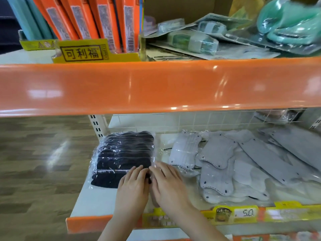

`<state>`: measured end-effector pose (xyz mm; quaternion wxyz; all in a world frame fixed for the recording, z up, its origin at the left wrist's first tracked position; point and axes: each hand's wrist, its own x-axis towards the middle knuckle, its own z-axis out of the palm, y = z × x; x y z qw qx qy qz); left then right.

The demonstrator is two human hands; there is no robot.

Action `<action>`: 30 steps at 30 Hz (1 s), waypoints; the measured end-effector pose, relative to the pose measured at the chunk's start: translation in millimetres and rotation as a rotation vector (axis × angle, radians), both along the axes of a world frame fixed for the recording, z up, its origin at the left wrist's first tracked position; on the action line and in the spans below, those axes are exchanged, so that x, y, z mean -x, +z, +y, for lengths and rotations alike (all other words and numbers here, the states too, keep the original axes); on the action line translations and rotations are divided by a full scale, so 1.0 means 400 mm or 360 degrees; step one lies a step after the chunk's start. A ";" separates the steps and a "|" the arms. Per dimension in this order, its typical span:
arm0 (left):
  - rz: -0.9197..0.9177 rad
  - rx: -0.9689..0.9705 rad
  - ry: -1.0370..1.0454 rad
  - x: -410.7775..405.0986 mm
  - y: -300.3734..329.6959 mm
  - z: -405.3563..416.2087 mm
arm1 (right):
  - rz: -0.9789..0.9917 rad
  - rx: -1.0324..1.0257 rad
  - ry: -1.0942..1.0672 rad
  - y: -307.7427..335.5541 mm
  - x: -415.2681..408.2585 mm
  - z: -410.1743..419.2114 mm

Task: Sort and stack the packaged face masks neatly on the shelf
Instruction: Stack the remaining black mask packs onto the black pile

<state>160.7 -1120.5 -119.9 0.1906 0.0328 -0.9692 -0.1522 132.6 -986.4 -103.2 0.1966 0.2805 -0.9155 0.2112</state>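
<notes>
Both hands, left hand (132,184) and right hand (167,182), press the clear-wrapped black mask stack (123,153).

"可利福" on yellow display box (83,53), price tag (245,213) approx "5.0"

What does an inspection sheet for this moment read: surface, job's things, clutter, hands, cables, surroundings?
Surface: white lower shelf, orange front edge.
Job's things: black mask stack in clear wrap, at left; grey mask packs spread loosely, overlapping, at right.
Clutter: price tag on the rail.
Hands: left hand and right hand lie flat, fingers straight, on the black stack's near right corner.
Cables: nothing seen.
Surroundings: upper shelf with orange boxes and blister packs; wood-pattern floor.
</notes>
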 end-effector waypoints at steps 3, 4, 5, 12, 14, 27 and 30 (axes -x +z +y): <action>0.0071 -0.0051 -0.0143 0.026 0.012 0.065 | 0.0093 -0.0054 -0.0127 0.012 0.008 0.078; 0.0090 -0.0062 -0.0189 0.034 0.012 0.087 | 0.0106 -0.0073 -0.0163 0.017 0.009 0.105; 0.0103 -0.0075 -0.0234 0.040 0.014 0.109 | 0.0101 -0.0091 -0.0203 0.021 0.008 0.130; 0.0020 -0.0180 -0.0506 0.064 0.023 0.254 | 0.0045 -0.0272 -0.0549 -0.012 0.005 0.267; -0.0001 -0.0215 -0.0556 0.067 0.026 0.282 | 0.0013 -0.0298 -0.0590 -0.031 0.010 0.295; -0.0071 -0.0227 -0.0765 0.078 -0.017 0.302 | -0.0109 -0.0209 -0.0548 -0.078 0.016 0.336; -0.0075 -0.0275 -0.0760 0.078 -0.020 0.302 | -0.0039 -0.0034 -0.0518 -0.075 0.001 0.334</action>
